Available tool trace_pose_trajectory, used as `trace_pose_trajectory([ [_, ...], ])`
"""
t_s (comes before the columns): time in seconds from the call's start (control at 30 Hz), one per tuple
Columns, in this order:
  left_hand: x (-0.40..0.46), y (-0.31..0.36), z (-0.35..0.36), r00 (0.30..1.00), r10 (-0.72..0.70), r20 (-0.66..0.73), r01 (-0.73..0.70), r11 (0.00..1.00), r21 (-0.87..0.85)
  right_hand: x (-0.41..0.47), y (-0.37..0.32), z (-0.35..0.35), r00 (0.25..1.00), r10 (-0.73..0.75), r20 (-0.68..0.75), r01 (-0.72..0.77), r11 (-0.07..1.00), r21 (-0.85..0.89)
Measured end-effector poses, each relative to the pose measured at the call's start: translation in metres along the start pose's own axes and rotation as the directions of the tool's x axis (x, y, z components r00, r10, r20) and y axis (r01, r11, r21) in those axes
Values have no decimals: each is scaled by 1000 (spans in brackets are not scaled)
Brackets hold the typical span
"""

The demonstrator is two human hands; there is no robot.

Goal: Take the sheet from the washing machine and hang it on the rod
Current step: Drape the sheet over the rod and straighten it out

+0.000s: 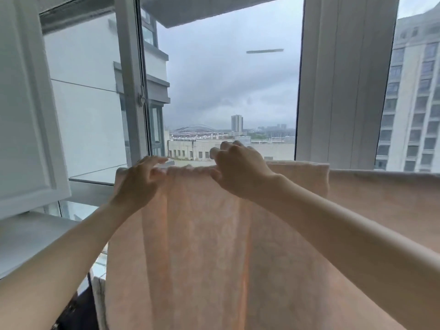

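The sheet [197, 246] is a pale peachy-pink thing, thin enough that daylight glows through it, with long soft vertical folds running down and a brighter orange streak where layers overlap. It's draped over something at its top edge, roughly level with the bottom of the window view, and hangs straight down out of the bottom of the shot. The rod itself is hidden under the fabric, so I can't actually see it. The top edge is bunched and wrinkly between the two hands, and off to the right the cloth is spread flatter, with a doubled-over bit ending in a straight vertical edge.

Both arms are bare and reach up and forward from the bottom corners. The left hand [140, 182] sits at the top edge near the sheet's left end, fingers curled, with the fingertips pointing right; it looks like its grip is pinching the fabric, thumb tucked against the cloth. The right hand [238, 170] is just beside it to the right, knuckles up, fingers hooked over the top edge and thumb down on the near side, so that grip is closed on the sheet too. The hands are close together but not touching.

Behind all that is an open window [133, 91] with a white frame, grey cloudy sky, low buildings far off, and a tall apartment block [414, 103] on the right.
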State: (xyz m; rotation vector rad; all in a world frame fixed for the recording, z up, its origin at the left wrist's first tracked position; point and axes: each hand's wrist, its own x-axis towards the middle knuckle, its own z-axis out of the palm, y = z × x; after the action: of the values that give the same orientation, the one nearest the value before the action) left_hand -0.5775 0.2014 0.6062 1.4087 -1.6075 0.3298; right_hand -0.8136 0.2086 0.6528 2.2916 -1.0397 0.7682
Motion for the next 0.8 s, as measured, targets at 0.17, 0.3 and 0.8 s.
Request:
trace_pose_trajectory([
  [0.17, 12, -62, -17, 985, -170, -15, 170, 985, -2, 28, -25, 31, 1000, -12, 8, 12, 998, 68],
  [0.3, 20, -79, -23, 992, -121, 41, 121, 993, 11, 37, -32, 40, 999, 30, 23, -32, 995, 92],
  [0.8, 51, -75, -26, 989, -73, -126, 60, 993, -102, -3, 37, -3, 948, 317, -42, -317, 948, -7],
])
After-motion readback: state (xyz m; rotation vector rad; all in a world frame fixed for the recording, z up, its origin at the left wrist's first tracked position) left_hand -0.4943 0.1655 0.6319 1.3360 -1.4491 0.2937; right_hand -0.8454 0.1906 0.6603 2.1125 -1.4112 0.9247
